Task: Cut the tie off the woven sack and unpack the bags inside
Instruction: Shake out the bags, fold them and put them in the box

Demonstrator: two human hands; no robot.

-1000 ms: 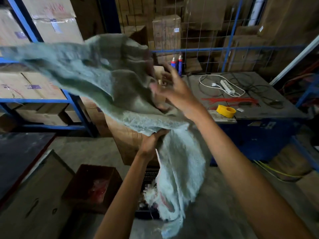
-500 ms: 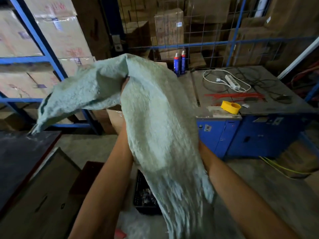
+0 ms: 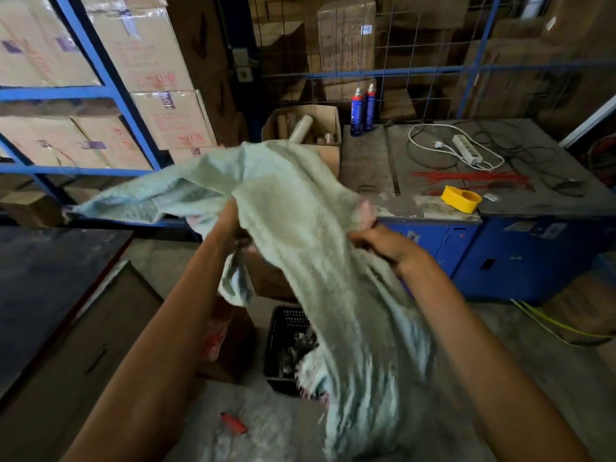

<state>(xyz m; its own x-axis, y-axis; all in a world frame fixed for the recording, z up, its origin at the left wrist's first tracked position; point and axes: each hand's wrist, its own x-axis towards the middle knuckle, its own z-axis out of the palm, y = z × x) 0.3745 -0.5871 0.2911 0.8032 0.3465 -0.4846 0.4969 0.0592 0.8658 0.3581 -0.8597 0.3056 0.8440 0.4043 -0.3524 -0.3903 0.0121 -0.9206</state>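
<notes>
Woven sack (image 3: pixel 300 228): a limp, pale green-grey cloth of coarse plastic weave, held up in the air in front of the bench (image 3: pixel 416 208) and to its left. It drapes over both forearms. One end trails out flat to the left, and the other hangs down in a long blurred fold with a frayed, stringy hem.

The right hand (image 3: pixel 373 238) is just in front of the bench's near left corner. Its fingers are curled tight, and the grip bunches a fold of the sack into a small knot. The left hand (image 3: pixel 231 221), further left of the bench, goes up under the cloth. Its fingers are covered, so I cannot tell how its grip is set.

The bench has a worn, grey, scuffed top on a blue metal cabinet. On it lie a round yellow tape roll (image 3: pixel 461 198) near the front edge, a bundle of thin red cable ties (image 3: pixel 466 178) behind that, and a white power strip (image 3: pixel 466 153) with a looped cord. Two slim blue spray cans (image 3: pixel 363 108) stand upright at the bench's back left corner.

An open cardboard box (image 3: pixel 320 128) with tubes in it sits against the left side of the bench. On the floor in front of the bench, below the hanging sack, is a black perforated plastic crate (image 3: pixel 286 328). A small red oblong object (image 3: pixel 234 423), too small to identify, lies nearer the camera.
</notes>
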